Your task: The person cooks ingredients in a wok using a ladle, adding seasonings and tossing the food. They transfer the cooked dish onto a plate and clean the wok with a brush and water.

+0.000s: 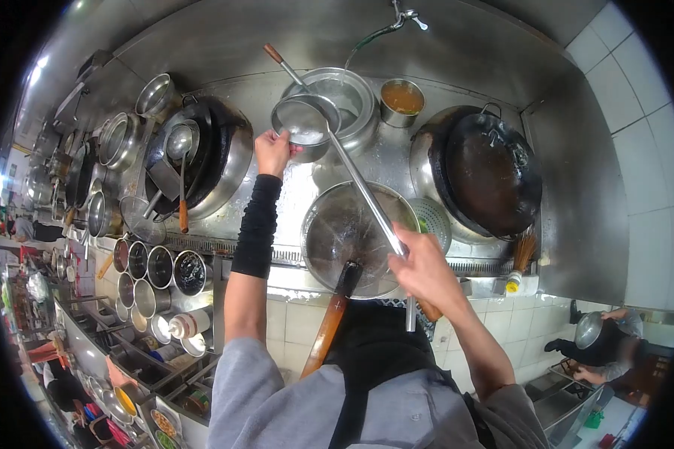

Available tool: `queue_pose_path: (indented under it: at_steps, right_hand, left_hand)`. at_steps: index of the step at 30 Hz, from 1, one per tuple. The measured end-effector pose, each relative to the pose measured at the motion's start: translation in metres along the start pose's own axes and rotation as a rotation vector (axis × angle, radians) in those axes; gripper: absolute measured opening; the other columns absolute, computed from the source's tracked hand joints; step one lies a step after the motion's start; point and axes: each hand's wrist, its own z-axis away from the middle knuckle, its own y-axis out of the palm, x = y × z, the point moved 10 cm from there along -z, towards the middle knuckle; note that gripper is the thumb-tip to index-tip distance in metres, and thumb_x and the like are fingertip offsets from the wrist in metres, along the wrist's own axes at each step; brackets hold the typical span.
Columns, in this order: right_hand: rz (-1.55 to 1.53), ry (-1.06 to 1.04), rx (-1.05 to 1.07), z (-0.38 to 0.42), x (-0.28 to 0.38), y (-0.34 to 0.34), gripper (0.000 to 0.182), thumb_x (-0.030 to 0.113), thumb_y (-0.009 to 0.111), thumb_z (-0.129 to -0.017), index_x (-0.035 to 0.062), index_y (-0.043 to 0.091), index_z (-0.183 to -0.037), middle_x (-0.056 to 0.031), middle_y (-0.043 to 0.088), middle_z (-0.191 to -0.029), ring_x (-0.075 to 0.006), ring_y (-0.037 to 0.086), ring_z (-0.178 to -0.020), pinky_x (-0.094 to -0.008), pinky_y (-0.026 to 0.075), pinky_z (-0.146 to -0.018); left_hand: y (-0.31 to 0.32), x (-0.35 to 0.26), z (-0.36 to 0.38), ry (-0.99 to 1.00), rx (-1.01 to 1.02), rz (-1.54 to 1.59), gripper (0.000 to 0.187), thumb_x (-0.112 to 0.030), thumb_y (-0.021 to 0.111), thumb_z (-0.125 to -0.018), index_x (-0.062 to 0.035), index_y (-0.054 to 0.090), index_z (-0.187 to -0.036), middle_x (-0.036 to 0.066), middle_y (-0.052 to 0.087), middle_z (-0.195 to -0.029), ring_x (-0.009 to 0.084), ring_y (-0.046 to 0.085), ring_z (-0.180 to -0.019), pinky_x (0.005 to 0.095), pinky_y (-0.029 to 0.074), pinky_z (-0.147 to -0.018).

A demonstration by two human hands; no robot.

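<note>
My left hand point(274, 154) grips the near rim of a metal pot point(313, 153) with whitish, cloudy contents. My right hand point(429, 273) is closed round a long steel handle point(368, 196), whose far end reaches the pot's right side. What that handle carries is hidden at the pot. Below the handle lies a wide round pan point(326, 239) with a dark wet inside and a wooden handle point(326, 335) pointing towards me. A perforated skimmer point(436, 224) shows partly behind my right hand. Behind the pot stands a larger steel pot point(363, 93) of water.
Water runs from a tap hose point(374, 35). A container of orange-brown liquid point(402, 98) stands behind. Dark woks sit left point(221, 150) and right point(494, 176), the left one holding a ladle point(180, 141). A bamboo brush point(524, 251) is at right; another person point(614, 344) holds a bowl.
</note>
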Motion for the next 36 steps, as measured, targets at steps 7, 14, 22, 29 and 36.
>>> queue_pose_path:
  at_steps: [7,14,22,29,36]
  right_hand:
    - [0.025,0.165,0.073,-0.006,-0.003,-0.004,0.055,-0.001,0.057,-0.081,-0.0207,0.047,-0.132,-0.0375,0.064,-0.100,-0.0481,0.068,-0.087,-0.0472,0.054,-0.082]
    - [0.115,-0.034,-0.077,-0.001,-0.005,-0.006,0.052,-0.002,0.057,-0.081,-0.0205,0.050,-0.128,-0.0401,0.064,-0.099,-0.0465,0.069,-0.085,-0.0465,0.055,-0.081]
    - [-0.334,0.376,0.106,-0.016,-0.019,-0.009,0.030,-0.004,0.059,-0.085,-0.0141,0.060,-0.113,-0.0202,0.062,-0.069,-0.0234,0.063,-0.051,-0.0383,0.050,-0.045]
    - [-1.016,0.442,0.061,0.002,-0.032,-0.035,0.035,-0.002,0.063,-0.088,-0.0088,0.059,-0.122,-0.0035,0.051,-0.063,-0.0079,0.047,-0.044,-0.0256,0.035,-0.036]
    - [-1.301,0.400,-0.054,0.035,-0.054,-0.068,0.039,-0.001,0.059,-0.091,-0.0100,0.056,-0.129,-0.0047,0.053,-0.072,-0.0051,0.042,-0.047,-0.0223,0.033,-0.036]
  left_hand:
    - [0.011,0.003,-0.002,0.000,0.039,0.032,0.024,-0.005,0.060,-0.093,-0.0057,0.043,-0.075,0.012,0.063,-0.066,0.0207,0.071,-0.058,0.0278,0.052,-0.047]
    - [0.016,0.014,0.000,-0.037,0.054,0.066,0.021,-0.007,0.060,-0.094,-0.0052,0.047,-0.077,0.010,0.063,-0.069,0.0179,0.069,-0.058,0.0266,0.051,-0.049]
    - [0.046,0.011,-0.017,-0.006,0.069,-0.125,0.026,-0.006,0.061,-0.093,-0.0064,0.044,-0.073,0.013,0.063,-0.065,0.0207,0.070,-0.057,0.0293,0.050,-0.044]
    - [0.060,0.030,-0.019,-0.086,0.091,-0.036,0.028,-0.002,0.060,-0.090,-0.0071,0.041,-0.071,0.013,0.062,-0.064,0.0231,0.071,-0.057,0.0297,0.051,-0.044]
    - [0.112,0.028,-0.008,-0.113,0.175,0.000,0.027,-0.002,0.060,-0.089,-0.0081,0.042,-0.069,0.012,0.061,-0.063,0.0236,0.071,-0.058,0.0296,0.049,-0.043]
